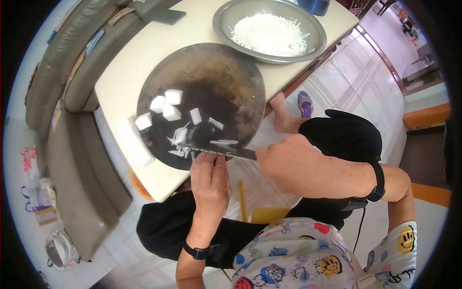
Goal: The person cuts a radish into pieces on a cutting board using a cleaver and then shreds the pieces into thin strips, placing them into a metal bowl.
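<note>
Room, head view: tiled floor to the right, grey couch to the left, cream table between.
Board: round and dark, browner toward its far side, lying on the table.
Right hand: back upward, fingers closed around the handle of the knife; the forearm comes in almost level from the right, with a black band at the wrist.
Left hand: reaches up from below, back toward the camera, fingers together and tips bent down at the board's near edge, just beside the blade. Whether it grips anything, I cannot tell.
Knife: blade pointing left across the board's near part, over a few strips.
Strips: thin and white, in a loose heap around the blade's tip.
Cubes: white, grouped on the board's left half; two thinner slices lie to their right.
Bowl: metal, beyond the board, heaped with white shreds.
Hidden: whatever lies under the left fingertips; the right fingers' undersides.
Cut off: blue container at the top edge.
Hard to make out: a pale shape left of the board, washed out by glare; the blade's edge, blurred among the strips.
</note>
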The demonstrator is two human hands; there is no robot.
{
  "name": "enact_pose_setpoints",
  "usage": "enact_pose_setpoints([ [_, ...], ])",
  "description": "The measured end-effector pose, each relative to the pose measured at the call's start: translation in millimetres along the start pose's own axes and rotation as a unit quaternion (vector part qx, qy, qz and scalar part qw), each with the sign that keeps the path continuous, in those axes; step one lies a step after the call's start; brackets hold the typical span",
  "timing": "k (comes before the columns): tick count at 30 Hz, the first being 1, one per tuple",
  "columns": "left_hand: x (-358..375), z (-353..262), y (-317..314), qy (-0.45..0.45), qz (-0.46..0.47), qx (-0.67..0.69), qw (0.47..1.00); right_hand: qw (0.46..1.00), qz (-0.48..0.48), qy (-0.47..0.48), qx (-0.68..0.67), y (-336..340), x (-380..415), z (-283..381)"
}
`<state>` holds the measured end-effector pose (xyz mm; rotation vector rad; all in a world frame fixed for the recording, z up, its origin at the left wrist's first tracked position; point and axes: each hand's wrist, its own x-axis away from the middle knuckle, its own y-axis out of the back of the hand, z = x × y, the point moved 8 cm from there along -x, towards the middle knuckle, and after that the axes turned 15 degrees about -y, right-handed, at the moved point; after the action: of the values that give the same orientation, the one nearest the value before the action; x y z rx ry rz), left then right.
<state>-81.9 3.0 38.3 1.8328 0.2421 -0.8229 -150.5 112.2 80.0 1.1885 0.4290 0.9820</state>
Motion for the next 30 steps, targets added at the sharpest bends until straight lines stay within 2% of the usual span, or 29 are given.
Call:
enact_pose_setpoints([
  [2, -6, 0, 4, -0.006, -0.012, -0.008, 1.000, 1.000, -0.005, -0.024, -0.010, 6, -1, -6],
  [4, -11, 4, 8, 0.013, -0.017, -0.003, 1.000, 0.994, 0.041, -0.090, -0.038, 8, -5, -20],
  [5, -12, 5, 10, 0.012, -0.018, -0.008, 1.000, 0.995, 0.038, -0.087, -0.038, 10, -7, -24],
  [7, -12, 19, 19, 0.069, -0.046, -0.003, 0.997, 0.978, 0.037, -0.108, -0.172, 14, -13, -39],
  [8, -16, 19, 23, 0.068, -0.047, -0.007, 0.997, 0.979, 0.035, -0.105, -0.172, 19, -15, -43],
  [9, -15, 30, 28, 0.137, -0.071, 0.050, 0.987, 0.935, 0.113, -0.149, -0.302, 14, -17, -52],
  [10, -12, 40, 30, 0.204, -0.095, 0.106, 0.969, 0.865, 0.189, -0.187, -0.424, 5, -16, -56],
  [11, -4, 50, 28, 0.262, -0.128, 0.171, 0.941, 0.846, 0.184, -0.154, -0.477, 4, -19, -56],
  [12, -6, 52, 28, 0.261, -0.130, 0.165, 0.942, 0.847, 0.184, -0.148, -0.476, 1, -21, -57],
  [14, 2, 64, 16, 0.365, -0.222, 0.334, 0.840, 0.814, 0.195, -0.141, -0.529, -3, -21, -54],
  [16, -3, 62, 16, 0.363, -0.216, 0.349, 0.837, 0.802, 0.200, -0.144, -0.545, -1, -21, -49],
  [18, -23, 47, 19, 0.267, -0.032, 0.211, 0.940, 0.780, 0.180, -0.142, -0.583, 5, -21, -49],
  [19, -24, 42, 15, 0.206, -0.008, 0.181, 0.962, 0.780, 0.179, -0.141, -0.583, 7, -21, -49],
  [20, -23, 42, 12, 0.206, -0.008, 0.181, 0.962, 0.759, 0.165, -0.162, -0.609, 9, -20, -54],
  [21, -29, 30, 6, 0.127, 0.032, 0.159, 0.979, 0.736, 0.151, -0.184, -0.633, 9, -19, -60],
  [22, -34, 18, -1, 0.048, 0.071, 0.137, 0.987, 0.736, 0.150, -0.185, -0.634, 7, -18, -63],
  [24, -37, 12, -10, 0.014, 0.077, 0.120, 0.990, 0.759, 0.106, -0.185, -0.614, 10, -17, -73],
  [26, -37, 7, -13, -0.029, 0.093, 0.072, 0.993, 0.755, 0.099, -0.191, -0.619, 12, -15, -74],
  [30, -31, 15, -6, -0.014, 0.071, 0.076, 0.994, 0.740, 0.083, -0.210, -0.634, 11, -12, -75],
])
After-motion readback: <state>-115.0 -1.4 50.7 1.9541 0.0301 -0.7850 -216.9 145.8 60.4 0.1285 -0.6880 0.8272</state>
